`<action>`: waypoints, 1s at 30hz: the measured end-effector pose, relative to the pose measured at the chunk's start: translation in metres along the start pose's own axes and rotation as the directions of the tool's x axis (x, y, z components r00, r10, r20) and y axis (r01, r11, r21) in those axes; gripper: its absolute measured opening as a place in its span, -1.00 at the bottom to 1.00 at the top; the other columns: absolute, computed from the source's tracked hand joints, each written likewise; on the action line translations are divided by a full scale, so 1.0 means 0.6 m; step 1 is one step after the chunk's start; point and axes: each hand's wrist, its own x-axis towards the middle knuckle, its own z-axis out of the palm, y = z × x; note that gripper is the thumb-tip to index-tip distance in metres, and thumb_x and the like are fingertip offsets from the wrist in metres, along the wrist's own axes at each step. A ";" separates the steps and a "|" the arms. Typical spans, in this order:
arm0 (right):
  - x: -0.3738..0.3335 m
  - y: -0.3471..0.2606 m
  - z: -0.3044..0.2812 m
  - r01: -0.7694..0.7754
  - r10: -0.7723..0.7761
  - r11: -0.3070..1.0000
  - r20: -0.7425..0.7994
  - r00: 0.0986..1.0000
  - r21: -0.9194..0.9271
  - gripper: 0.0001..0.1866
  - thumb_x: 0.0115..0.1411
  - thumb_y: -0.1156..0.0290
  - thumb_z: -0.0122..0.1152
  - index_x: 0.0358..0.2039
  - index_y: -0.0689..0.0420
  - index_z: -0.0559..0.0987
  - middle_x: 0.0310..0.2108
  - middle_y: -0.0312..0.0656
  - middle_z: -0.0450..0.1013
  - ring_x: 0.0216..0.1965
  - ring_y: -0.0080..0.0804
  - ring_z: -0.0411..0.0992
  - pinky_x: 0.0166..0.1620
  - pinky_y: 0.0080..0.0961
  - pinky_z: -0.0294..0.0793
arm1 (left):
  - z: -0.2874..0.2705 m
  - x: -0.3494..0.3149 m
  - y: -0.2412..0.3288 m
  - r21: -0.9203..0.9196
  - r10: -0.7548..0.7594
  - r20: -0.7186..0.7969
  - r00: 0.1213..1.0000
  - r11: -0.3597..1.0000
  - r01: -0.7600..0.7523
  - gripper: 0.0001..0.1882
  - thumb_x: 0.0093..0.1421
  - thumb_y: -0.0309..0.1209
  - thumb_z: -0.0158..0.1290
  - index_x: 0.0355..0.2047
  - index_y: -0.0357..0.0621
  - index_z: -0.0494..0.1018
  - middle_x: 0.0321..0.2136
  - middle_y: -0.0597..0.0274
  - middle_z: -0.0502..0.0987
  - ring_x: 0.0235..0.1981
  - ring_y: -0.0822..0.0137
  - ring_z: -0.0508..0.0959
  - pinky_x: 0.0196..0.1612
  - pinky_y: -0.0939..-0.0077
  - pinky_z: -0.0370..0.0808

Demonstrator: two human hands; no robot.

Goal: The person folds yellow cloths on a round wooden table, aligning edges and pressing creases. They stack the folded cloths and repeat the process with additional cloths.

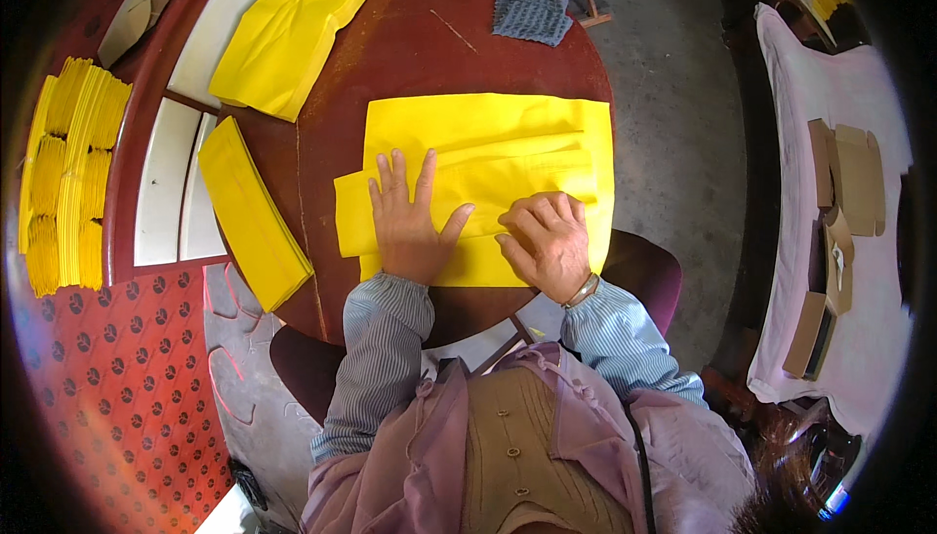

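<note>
A yellow fabric piece (488, 119) lies spread on the round table in front of me, with a folded yellow layer (363, 217) on top of it. Narrow creases run across its middle. My left hand (415, 226) rests flat on the folded layer with its fingers spread. To the right, my right hand (551, 246) sits on the same fabric, its fingers bent and its thumb apart from them. Neither hand visibly grips anything. The fingertips of the right hand are partly hidden.
The round reddish-brown table (420, 36) also bears a yellow fabric stack (293, 36), a long folded yellow bundle (254, 217) and a grey textured cloth (532, 15). Yellow bundles (73, 178) are piled at the left. Cardboard boxes (859, 183) lie on a cloth-covered surface at right.
</note>
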 end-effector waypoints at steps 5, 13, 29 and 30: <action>-0.017 0.032 -0.025 -0.055 0.051 0.997 -0.064 0.997 -0.061 -0.81 0.09 0.32 0.49 -0.28 0.03 0.70 -0.21 -0.26 0.57 -0.08 -0.17 0.48 0.04 -0.18 0.36 | 0.003 -0.001 0.005 0.055 -0.002 -0.030 1.000 0.998 0.004 -0.09 0.14 0.07 0.36 0.45 0.07 0.37 0.44 -0.43 0.23 0.50 -0.38 0.18 0.47 -0.40 0.11; -0.031 0.074 -0.046 -0.167 0.148 0.973 -0.125 0.981 -0.159 -0.86 0.14 0.34 0.45 -0.31 0.07 0.72 -0.26 -0.20 0.59 -0.11 -0.17 0.47 0.02 -0.11 0.36 | 0.005 -0.003 0.007 0.133 -0.011 -0.017 1.000 0.991 0.013 -0.10 0.16 0.16 0.29 0.44 0.07 0.37 0.44 -0.41 0.24 0.50 -0.37 0.19 0.47 -0.42 0.09; 0.060 0.003 0.082 0.008 0.069 0.953 0.240 0.968 -0.304 -0.29 0.51 0.00 0.02 0.54 0.05 0.24 0.59 -0.14 0.10 0.62 -0.27 -0.02 0.61 -0.08 -0.15 | 0.012 -0.006 0.001 0.170 -0.044 0.077 0.996 0.985 0.031 -0.05 0.28 0.28 0.11 0.55 0.11 0.20 0.54 -0.31 0.05 0.59 -0.28 -0.03 0.53 -0.36 -0.14; 0.059 0.017 0.076 0.003 0.087 0.935 0.239 0.967 -0.354 -0.27 0.51 -0.03 0.01 0.55 0.04 0.22 0.60 -0.17 0.08 0.62 -0.29 -0.04 0.62 -0.08 -0.18 | 0.014 -0.006 0.001 0.183 -0.046 0.079 0.996 0.983 0.031 -0.03 0.28 0.32 0.08 0.55 0.08 0.20 0.54 -0.30 0.04 0.59 -0.27 -0.04 0.54 -0.36 -0.14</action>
